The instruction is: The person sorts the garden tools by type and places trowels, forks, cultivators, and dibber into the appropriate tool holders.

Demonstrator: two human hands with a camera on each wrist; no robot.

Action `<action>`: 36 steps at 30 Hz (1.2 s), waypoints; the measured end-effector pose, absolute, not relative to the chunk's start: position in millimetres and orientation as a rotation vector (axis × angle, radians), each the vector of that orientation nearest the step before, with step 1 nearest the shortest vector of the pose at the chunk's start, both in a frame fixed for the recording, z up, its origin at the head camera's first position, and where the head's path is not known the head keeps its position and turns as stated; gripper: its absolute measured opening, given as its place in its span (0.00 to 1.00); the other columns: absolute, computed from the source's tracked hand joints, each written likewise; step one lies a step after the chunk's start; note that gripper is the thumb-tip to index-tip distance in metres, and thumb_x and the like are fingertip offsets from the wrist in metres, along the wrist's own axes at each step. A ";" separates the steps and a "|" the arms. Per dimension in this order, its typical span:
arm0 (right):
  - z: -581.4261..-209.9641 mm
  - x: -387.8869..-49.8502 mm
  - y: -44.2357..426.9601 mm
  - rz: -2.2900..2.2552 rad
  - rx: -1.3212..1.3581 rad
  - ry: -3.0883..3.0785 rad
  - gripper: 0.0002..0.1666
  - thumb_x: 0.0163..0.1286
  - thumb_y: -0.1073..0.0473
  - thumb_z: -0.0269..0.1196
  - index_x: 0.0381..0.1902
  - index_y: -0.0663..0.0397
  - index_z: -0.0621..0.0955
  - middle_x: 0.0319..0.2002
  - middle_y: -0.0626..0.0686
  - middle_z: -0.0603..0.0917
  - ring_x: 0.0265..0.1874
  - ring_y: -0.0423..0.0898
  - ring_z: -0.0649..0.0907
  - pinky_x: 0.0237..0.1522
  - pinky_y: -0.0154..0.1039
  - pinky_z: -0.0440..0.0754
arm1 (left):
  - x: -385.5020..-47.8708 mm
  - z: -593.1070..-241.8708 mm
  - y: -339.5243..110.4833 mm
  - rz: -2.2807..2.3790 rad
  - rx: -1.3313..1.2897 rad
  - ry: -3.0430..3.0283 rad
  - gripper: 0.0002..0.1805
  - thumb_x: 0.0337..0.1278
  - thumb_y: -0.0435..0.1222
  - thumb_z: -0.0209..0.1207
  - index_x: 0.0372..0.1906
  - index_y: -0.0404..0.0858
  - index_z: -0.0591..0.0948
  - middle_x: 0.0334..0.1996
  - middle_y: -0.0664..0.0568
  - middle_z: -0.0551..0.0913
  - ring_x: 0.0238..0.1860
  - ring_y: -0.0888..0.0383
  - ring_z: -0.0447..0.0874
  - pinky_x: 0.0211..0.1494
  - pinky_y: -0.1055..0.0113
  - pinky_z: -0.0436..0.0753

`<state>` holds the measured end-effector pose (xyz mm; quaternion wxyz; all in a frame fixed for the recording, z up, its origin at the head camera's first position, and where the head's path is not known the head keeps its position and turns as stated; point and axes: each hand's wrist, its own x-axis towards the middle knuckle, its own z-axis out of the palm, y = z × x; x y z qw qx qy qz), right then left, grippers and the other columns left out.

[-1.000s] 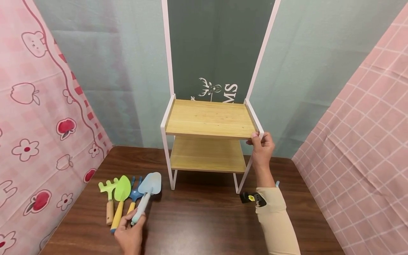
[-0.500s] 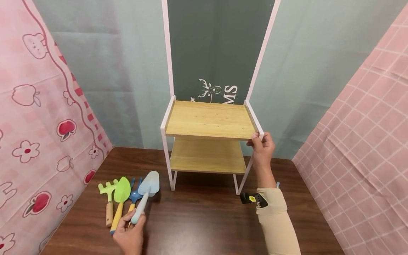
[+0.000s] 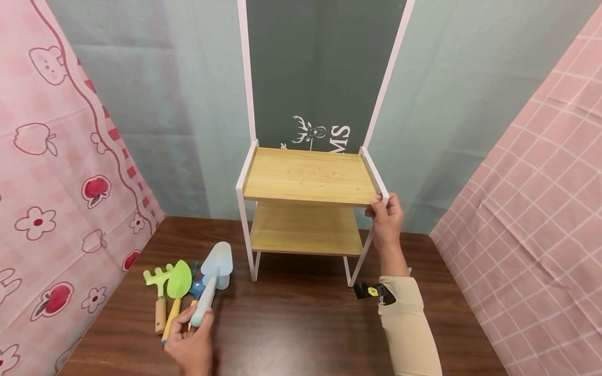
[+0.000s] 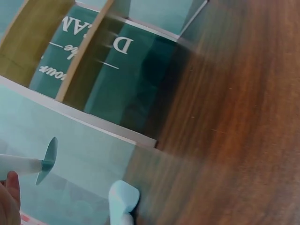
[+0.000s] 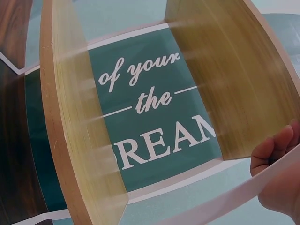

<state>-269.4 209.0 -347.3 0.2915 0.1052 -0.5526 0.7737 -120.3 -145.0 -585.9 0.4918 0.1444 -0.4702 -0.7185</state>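
Note:
My left hand (image 3: 190,342) grips the handle of a light blue trowel (image 3: 218,258), its blade pointing away from me and raised off the table. The same trowel (image 4: 21,164) appears edge-on in the left wrist view. Beneath it, a second light blue tool (image 4: 123,196) lies on the wood, mostly hidden in the head view. To its left lie a blue hand fork (image 3: 196,288), a green trowel (image 3: 180,279) with a yellow handle, and a green rake (image 3: 160,279). My right hand (image 3: 388,222) holds the front right corner of a two-tier shelf (image 3: 310,177), thumb on the upper board's edge.
The shelf's lower board (image 3: 305,235) and white legs (image 3: 249,256) stand at the back of the dark wooden table (image 3: 282,334). Behind it hangs a green cloth (image 3: 324,62) with white lettering. Pink patterned cloths (image 3: 531,183) flank both sides.
My left hand has turned the light blue trowel and shifted it slightly left, its blade tip moving farther from me. The right hand stays on the shelf corner.

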 end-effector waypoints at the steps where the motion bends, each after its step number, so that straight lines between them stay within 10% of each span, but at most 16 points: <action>1: -347.3 -268.7 208.7 2.064 0.282 -1.467 0.11 0.62 0.74 0.51 0.26 0.54 0.71 0.22 0.51 0.71 0.20 0.42 0.72 0.24 0.31 0.73 | -117.6 -573.1 -142.0 -1.751 0.340 -1.113 0.22 0.26 0.16 0.70 0.38 0.18 0.79 0.38 0.34 0.81 0.42 0.47 0.82 0.41 0.69 0.80; 11: -348.4 -265.6 207.6 2.096 0.310 -1.438 0.11 0.63 0.74 0.50 0.27 0.54 0.70 0.20 0.51 0.70 0.18 0.43 0.71 0.22 0.31 0.72 | -99.8 -482.6 -117.5 -1.748 0.262 -0.952 0.14 0.26 0.09 0.59 0.31 0.12 0.76 0.31 0.37 0.82 0.35 0.51 0.81 0.38 0.72 0.80; 36: -349.6 -260.6 207.3 2.139 0.370 -1.381 0.11 0.62 0.76 0.50 0.27 0.56 0.70 0.20 0.51 0.69 0.17 0.42 0.68 0.22 0.32 0.71 | -101.5 -442.0 -112.7 -1.787 0.079 -0.865 0.15 0.27 0.05 0.55 0.31 0.12 0.76 0.31 0.38 0.79 0.33 0.52 0.79 0.39 0.71 0.80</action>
